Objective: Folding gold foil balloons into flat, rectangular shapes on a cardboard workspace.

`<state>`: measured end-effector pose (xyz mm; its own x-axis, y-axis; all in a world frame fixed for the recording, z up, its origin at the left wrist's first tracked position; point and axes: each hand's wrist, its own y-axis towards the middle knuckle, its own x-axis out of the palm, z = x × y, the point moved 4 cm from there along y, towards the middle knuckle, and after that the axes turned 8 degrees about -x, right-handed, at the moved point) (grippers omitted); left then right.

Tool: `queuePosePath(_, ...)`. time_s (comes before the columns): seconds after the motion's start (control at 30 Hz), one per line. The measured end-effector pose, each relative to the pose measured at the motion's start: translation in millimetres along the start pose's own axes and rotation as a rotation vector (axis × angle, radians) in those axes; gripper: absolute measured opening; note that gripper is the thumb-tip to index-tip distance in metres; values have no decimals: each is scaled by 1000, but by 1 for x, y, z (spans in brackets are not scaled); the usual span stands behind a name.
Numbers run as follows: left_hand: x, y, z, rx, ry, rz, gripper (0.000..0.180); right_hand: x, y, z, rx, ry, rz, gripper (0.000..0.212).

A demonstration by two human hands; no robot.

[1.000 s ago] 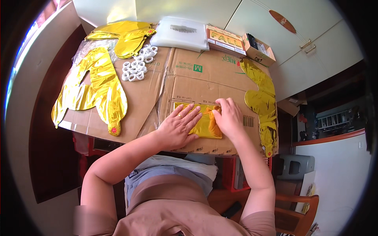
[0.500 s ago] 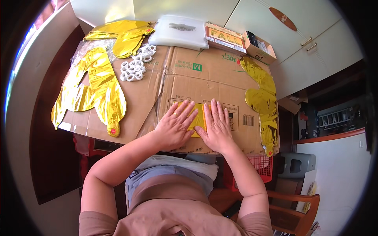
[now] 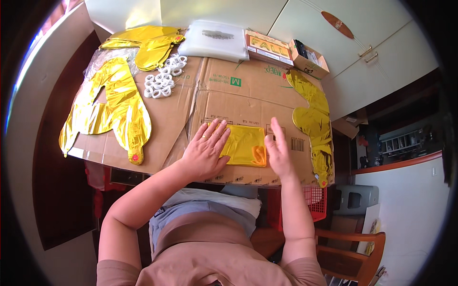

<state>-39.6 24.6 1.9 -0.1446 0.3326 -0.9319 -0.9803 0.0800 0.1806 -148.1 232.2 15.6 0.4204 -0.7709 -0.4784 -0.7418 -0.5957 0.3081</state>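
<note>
A flat yellow-gold rectangle, which looks like a folded foil balloon, lies on the cardboard in front of me. Its lower right corner shows a crumpled orange-tinted patch. My left hand rests palm down over its left end, fingers stretched out, hiding that edge. Just past its right edge, my right hand is tilted on its side with straight fingers and holds nothing. Unfolded gold foil balloons lie to the left and along the right side of the cardboard.
Cardboard covers the table. At the back are stacked gold balloons, clear plastic bags, a patterned box and an open small box. Several white string coils sit left of centre. A wooden chair stands at right.
My right hand has slid off the gold rectangle to the right and turned onto its side, uncovering more of it. My left hand has stayed on the left end, shifting slightly left.
</note>
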Motion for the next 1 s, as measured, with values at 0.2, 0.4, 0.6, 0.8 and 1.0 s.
queuePosePath(0.2, 2, -1, -1, 5, 4, 20, 75, -12, -6, -26, -42, -143, 81, 57)
queuePosePath(0.4, 2, 0, -1, 8, 3, 28, 74, 29, 0, -28, -219, -581, -136, 68)
queuePosePath(0.6, 0, -2, 1, -57, 37, 69, 72, 45, -8, -7, -50, -811, -295, 78)
queuePosePath(0.8, -6, -18, -3, -213, -22, 137, 78, 45, -9, -9, -39, -843, -302, 83)
queuePosePath(1.0, -21, -48, -17, -422, -7, 125, 84, 45, -9, -9, -41, -853, -311, 83)
